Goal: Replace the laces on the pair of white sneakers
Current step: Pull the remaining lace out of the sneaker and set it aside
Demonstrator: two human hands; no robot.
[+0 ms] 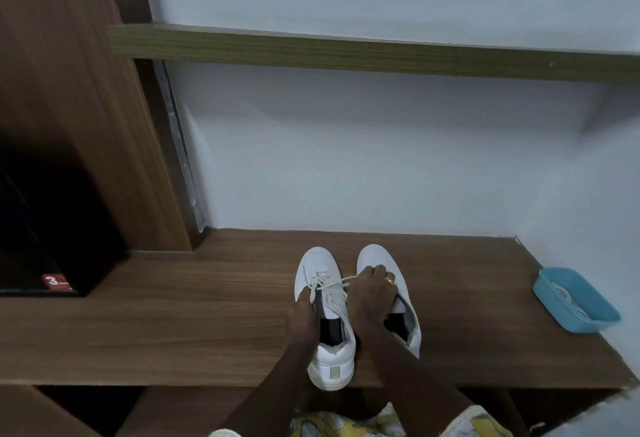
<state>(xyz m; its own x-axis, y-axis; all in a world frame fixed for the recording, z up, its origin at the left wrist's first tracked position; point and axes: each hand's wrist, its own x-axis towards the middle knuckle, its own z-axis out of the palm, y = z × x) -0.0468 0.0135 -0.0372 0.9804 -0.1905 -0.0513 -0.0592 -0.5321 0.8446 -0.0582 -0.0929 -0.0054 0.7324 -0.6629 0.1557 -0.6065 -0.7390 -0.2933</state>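
On the worktop (pixel 207 325), the left hand (pixel 303 315) rested on the left sneaker (pixel 320 263); whether it gripped was unclear. The right hand (pixel 372 294) pinched the lace (pixel 332 286), taut over the right sneaker (pixel 375 254). Judged best: brace the shoe and free one crossing at a time.

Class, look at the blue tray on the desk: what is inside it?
White laces lie loosely inside the blue tray. How many there are cannot be told, and its near wall hides part of the floor.
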